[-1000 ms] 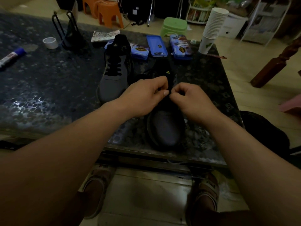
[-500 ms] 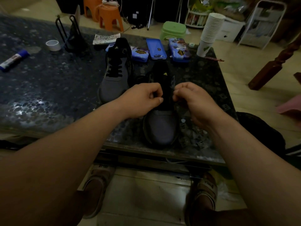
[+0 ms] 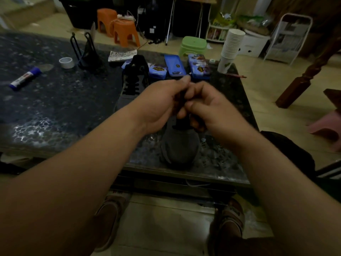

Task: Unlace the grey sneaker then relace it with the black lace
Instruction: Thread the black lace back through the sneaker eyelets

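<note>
Head view:

1. The grey sneaker [image 3: 180, 146] stands on the dark speckled table [image 3: 64, 100], near its front edge, toe toward the person. Its toe cap is visible; the lacing area is mostly covered by the hands.
2. The left hand [image 3: 162, 102] and right hand [image 3: 212, 108] are raised just above the sneaker's mid-section and touch each other. Both hands have their fingers curled inward.
3. A dark strand, the black lace [image 3: 180, 100], runs between the two hands. Each hand pinches it. Motion blur hides the exact finger placement and which eyelet the lace leaves.
4. A second sneaker [image 3: 132, 84], laced in black, stands just behind and left of the left hand, apart from the first.
5. Along the far table edge lie three blue tins [image 3: 175, 65] side by side. A stack of paper cups [image 3: 230, 48] stands at the far right corner, with a red pencil [image 3: 236, 75] near its base.
6. On the left part of the table lie a glue stick [image 3: 25, 78], a roll of tape [image 3: 66, 62] and a black wire stand [image 3: 86, 50].
7. On the floor beyond the table stand two orange stools [image 3: 125, 32] and a green stool [image 3: 193, 46].
</note>
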Tool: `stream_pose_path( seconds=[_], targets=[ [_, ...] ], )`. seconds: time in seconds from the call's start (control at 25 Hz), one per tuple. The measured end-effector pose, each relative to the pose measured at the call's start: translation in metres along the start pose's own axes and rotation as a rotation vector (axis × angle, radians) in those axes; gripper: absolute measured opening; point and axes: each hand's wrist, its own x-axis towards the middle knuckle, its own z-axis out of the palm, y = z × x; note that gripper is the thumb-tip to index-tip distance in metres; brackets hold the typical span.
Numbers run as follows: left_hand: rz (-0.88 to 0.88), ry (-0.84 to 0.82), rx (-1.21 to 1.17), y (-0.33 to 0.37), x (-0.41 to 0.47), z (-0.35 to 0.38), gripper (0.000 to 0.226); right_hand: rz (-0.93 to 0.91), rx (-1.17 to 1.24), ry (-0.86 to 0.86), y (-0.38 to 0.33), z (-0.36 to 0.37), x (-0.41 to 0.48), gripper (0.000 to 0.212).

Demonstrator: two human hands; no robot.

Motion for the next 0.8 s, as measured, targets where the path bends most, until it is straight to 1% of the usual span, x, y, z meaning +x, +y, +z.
stream_pose_path(
  seconds=[0.08,0.16,0.24,0.28,0.32,0.36,0.4,0.44,0.48,0.52,0.56,0.64,0.72,0.8],
  targets=[
    [-0.034,0.182,-0.094,0.002,-0.006,-0.013,0.031,0.052,-0.036,0.057,0.018,0.001,-0.003,0.009],
    [-0.040,0.326,-0.265,0.007,-0.008,-0.034,0.029,0.123,-0.129,0.118,0.032,-0.007,-0.006,0.007],
    [0.006,0.438,-0.362,0.017,-0.011,-0.054,0.031,0.239,-0.263,0.081,0.042,-0.014,-0.013,0.012],
    [0.037,0.472,-0.343,0.021,-0.013,-0.059,0.032,0.291,-0.311,0.039,0.046,-0.014,-0.017,0.014],
    [0.065,0.475,-0.261,0.024,-0.013,-0.061,0.033,0.317,-0.353,0.012,0.046,-0.013,-0.021,0.018],
    [0.090,0.441,-0.089,0.026,-0.015,-0.057,0.032,0.310,-0.383,0.019,0.045,-0.009,-0.022,0.026],
    [0.115,0.371,0.198,0.026,-0.017,-0.048,0.031,0.279,-0.367,0.048,0.042,-0.004,-0.021,0.036],
    [0.152,0.254,0.564,0.022,-0.019,-0.038,0.031,0.255,-0.257,0.080,0.038,0.002,-0.016,0.045],
    [0.184,0.108,0.868,0.016,-0.021,-0.025,0.033,0.262,-0.057,0.102,0.033,0.008,-0.009,0.049],
    [0.159,-0.024,1.037,0.009,-0.022,-0.014,0.034,0.281,0.146,0.114,0.029,0.013,-0.002,0.047],
    [0.102,-0.096,1.107,0.002,-0.023,-0.009,0.035,0.292,0.306,0.131,0.027,0.018,0.004,0.040],
    [0.021,-0.131,1.174,-0.005,-0.025,-0.014,0.038,0.298,0.457,0.166,0.023,0.019,0.011,0.024],
    [-0.031,-0.085,1.238,-0.003,-0.029,-0.030,0.040,0.276,0.548,0.180,0.019,0.011,0.015,0.027],
    [-0.069,0.024,1.246,0.004,-0.034,-0.051,0.042,0.250,0.620,0.245,0.014,-0.002,0.018,0.033]
  ],
)
